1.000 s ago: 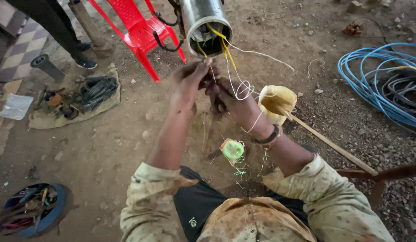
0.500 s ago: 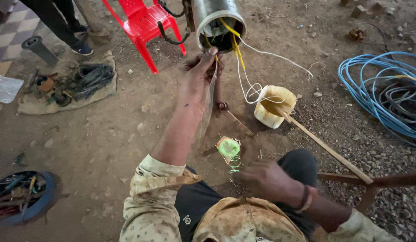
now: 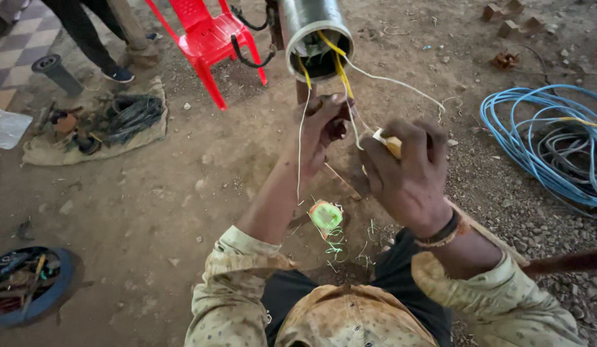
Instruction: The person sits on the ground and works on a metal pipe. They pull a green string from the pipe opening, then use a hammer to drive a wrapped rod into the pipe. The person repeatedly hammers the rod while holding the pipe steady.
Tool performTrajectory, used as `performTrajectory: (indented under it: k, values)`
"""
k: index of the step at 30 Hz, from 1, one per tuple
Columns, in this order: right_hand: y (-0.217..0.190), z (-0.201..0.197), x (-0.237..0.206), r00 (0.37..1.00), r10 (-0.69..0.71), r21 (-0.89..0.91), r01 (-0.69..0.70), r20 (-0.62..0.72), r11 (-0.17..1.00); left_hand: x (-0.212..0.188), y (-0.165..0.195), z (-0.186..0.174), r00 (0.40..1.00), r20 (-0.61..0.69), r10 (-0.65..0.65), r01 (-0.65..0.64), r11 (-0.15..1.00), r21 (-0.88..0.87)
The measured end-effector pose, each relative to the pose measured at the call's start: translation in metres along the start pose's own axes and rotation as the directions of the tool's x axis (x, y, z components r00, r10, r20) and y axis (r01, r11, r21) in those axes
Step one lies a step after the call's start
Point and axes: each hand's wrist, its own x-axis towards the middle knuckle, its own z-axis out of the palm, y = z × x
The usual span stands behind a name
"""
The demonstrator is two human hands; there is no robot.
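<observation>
**Hands working wires at the mouth of a metal cylinder**

A red plastic chair (image 3: 205, 38) is standing behind the metal cylinder (image 3: 311, 32), with blue coiled cable (image 3: 536, 148) lying on the dirt to the right. A cloth with tools (image 3: 93, 125) is resting at left; a blue basin (image 3: 28, 286) is being cut off by the edge. The left hand (image 3: 321, 125) is pinching the wires (image 3: 340, 71) just below the cylinder's opening. The right hand (image 3: 408, 170) is gripping a yellowish roll (image 3: 390, 142), mostly hiding it. A green spool (image 3: 326, 215) is lying between the forearms.
</observation>
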Motion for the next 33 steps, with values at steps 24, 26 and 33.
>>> performTrajectory:
  k: [24,26,33]
  values:
    - [0.006,-0.048,-0.047,0.964,0.112,0.137,-0.149,0.243,0.979,0.03,-0.009,-0.017,0.995,-0.094,0.041,-0.023,0.983,0.183]
    - [0.019,-0.044,-0.012,0.994,0.107,0.145,-0.107,0.006,0.984,0.03,-0.011,-0.016,0.993,-0.079,0.084,-0.062,0.967,0.248]
    - [0.02,0.058,0.024,0.847,0.162,0.542,-0.459,0.507,0.704,0.017,0.003,-0.012,0.999,0.008,0.039,-0.04,0.962,0.269]
